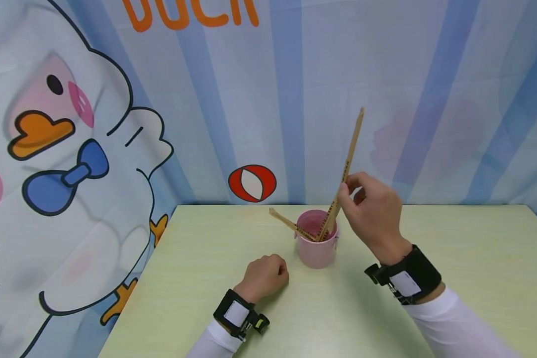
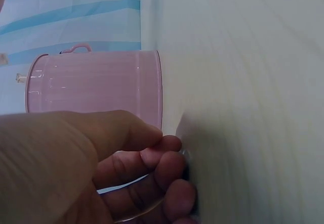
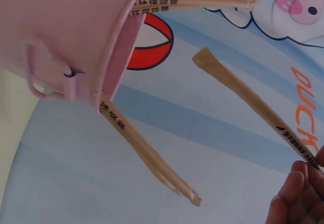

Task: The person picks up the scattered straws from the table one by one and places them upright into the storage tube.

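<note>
A pink bucket (image 1: 316,254) with small side handles stands upright on the table. Paper-wrapped straws (image 1: 291,223) lean out of its mouth, some to the left and one (image 3: 152,155) to the right. My right hand (image 1: 376,214) pinches another wrapped straw (image 1: 353,144) between thumb and fingers, tilted over the bucket. In the right wrist view the lower end of this straw hangs apart from the bucket rim. My left hand (image 1: 264,277) rests on the table at the bucket's near left, fingers loosely curled with no object visible in them.
The pale table (image 1: 465,258) extends to both sides of the bucket. Behind it hangs a blue striped cloth (image 1: 331,59) printed with a duck and a red ball. Each wrist wears a black band with a small camera.
</note>
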Motion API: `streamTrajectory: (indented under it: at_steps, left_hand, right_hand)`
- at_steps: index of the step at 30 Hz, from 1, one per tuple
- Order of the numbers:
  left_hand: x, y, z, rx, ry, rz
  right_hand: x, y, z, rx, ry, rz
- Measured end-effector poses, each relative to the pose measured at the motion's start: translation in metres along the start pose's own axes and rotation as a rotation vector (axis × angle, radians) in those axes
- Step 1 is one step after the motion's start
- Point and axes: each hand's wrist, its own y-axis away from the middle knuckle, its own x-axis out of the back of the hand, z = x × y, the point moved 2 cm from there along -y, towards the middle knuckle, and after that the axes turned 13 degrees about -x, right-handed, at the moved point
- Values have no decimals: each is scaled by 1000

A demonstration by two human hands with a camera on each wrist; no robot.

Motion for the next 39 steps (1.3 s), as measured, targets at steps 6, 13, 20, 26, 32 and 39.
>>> streamTrajectory:
  at_steps: [6, 13, 20, 26, 32, 39]
  left_hand:
    - [-1, 0, -1, -5, -6, 0]
    - [-1, 0, -1, -10, -13, 6]
    - [-4, -2, -4, 3, -4, -10]
    - [-4, -1, -4, 7, 0, -14]
    - [-4, -1, -2, 10, 1, -16]
    - [-4, -2, -3, 14, -3, -23]
  right_hand:
    - [-19, 8, 11, -39, 33, -51]
    - [-33, 18, 20, -81, 86, -90]
    - [-41, 30, 28, -156, 133, -181]
    - [-46, 41, 36, -179, 146, -207]
    - [-50, 51, 45, -192, 151, -205]
    - [-51, 58, 51, -224, 145, -223]
